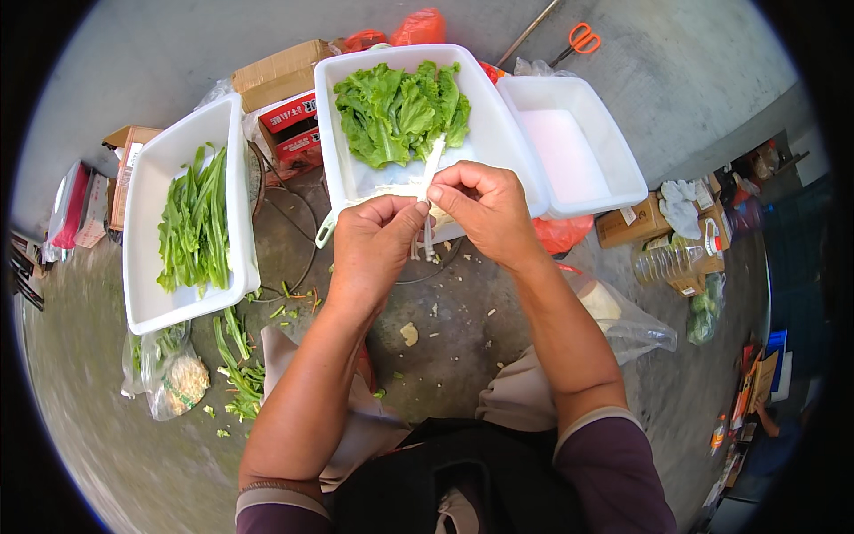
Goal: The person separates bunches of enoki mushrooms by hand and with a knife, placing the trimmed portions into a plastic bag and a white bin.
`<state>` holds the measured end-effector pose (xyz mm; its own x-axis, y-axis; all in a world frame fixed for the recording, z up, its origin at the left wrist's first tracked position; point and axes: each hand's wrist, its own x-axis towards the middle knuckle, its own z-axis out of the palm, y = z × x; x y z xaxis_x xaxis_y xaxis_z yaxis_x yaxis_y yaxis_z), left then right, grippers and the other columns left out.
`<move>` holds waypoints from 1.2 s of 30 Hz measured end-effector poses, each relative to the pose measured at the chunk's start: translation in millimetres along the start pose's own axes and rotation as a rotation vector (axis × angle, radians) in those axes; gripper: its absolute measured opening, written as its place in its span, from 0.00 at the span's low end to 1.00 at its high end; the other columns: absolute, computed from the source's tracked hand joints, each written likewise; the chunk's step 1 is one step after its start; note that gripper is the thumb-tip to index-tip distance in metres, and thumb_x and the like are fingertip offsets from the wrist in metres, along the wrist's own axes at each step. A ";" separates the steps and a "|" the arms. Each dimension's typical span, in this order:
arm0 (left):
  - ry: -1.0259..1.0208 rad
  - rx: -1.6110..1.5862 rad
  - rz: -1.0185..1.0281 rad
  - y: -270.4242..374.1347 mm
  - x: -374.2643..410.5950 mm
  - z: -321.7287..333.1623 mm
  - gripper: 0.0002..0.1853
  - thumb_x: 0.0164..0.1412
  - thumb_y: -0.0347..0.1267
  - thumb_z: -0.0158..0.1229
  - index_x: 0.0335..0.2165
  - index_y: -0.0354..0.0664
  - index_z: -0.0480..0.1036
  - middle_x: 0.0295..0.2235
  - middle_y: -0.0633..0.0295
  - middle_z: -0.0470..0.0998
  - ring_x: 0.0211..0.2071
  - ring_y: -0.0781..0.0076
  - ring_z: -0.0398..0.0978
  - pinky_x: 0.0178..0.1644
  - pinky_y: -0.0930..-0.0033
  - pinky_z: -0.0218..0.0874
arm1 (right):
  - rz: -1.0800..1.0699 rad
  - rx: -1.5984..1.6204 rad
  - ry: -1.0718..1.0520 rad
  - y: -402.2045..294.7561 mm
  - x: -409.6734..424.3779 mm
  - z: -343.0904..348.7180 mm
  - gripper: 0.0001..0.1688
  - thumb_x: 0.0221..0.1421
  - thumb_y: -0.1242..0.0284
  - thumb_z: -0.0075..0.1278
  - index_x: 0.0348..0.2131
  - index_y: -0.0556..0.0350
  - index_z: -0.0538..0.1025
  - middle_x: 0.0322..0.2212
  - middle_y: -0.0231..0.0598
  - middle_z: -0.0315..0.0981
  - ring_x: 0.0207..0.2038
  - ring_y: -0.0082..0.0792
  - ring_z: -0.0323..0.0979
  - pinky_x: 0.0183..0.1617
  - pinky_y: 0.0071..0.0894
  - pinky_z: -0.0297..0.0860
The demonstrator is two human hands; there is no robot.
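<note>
Between the fingertips of my left hand (377,243) and my right hand (484,210) is a small bunch of enoki mushrooms (434,158), its thin white stems running up and down between them. Both hands are over the near edge of a white plastic tub (490,87). Leafy green lettuce (403,113) lies in that tub's far part, and more pale enoki strands (393,191) lie near its front, partly hidden by my hands. To the left, long green leaves (195,223) fill part of another white tub (137,280).
A third white tub (630,167) stands at the right. Orange-handled scissors (584,39) lie beyond it. Cut green scraps (243,380) and a plastic bag with vegetables (175,380) are on the floor at left. At right are a clear bag (640,334) and a plastic bottle (670,259).
</note>
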<state>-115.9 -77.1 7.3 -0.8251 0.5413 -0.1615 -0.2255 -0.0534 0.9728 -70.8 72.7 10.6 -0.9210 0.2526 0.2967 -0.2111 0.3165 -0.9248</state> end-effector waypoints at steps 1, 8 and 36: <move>0.021 0.006 0.021 -1.0 0.1 -0.5 0.10 0.57 0.32 0.55 0.30 0.33 0.74 0.22 0.62 0.76 0.22 0.79 0.72 0.25 0.78 0.62 | -0.018 -0.037 0.011 0.3 -0.5 -0.6 0.08 0.50 0.75 0.52 0.26 0.64 0.74 0.19 0.30 0.70 0.21 0.15 0.62 0.24 0.18 0.62; 0.042 0.035 0.083 3.1 -3.1 1.0 0.09 0.54 0.31 0.58 0.27 0.34 0.74 0.20 0.66 0.73 0.19 0.83 0.65 0.24 0.80 0.55 | 0.099 0.058 -0.123 -6.5 -0.8 -2.3 0.11 0.52 0.72 0.51 0.24 0.64 0.72 0.18 0.26 0.67 0.22 0.14 0.59 0.24 0.17 0.59; 0.354 -0.154 0.350 8.4 7.5 -21.2 0.07 0.58 0.29 0.53 0.31 0.35 0.72 0.21 0.70 0.70 0.22 0.85 0.62 0.27 0.82 0.55 | -0.051 -0.439 0.268 13.8 12.3 -46.8 0.04 0.40 0.79 0.52 0.23 0.60 0.73 0.18 0.32 0.71 0.20 0.19 0.68 0.26 0.20 0.65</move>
<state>-135.0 -91.3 10.7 -0.9833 0.1539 0.0971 0.0438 -0.3177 0.9472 -69.7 123.0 12.7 -0.7845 0.4343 0.4426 -0.0429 0.6741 -0.7374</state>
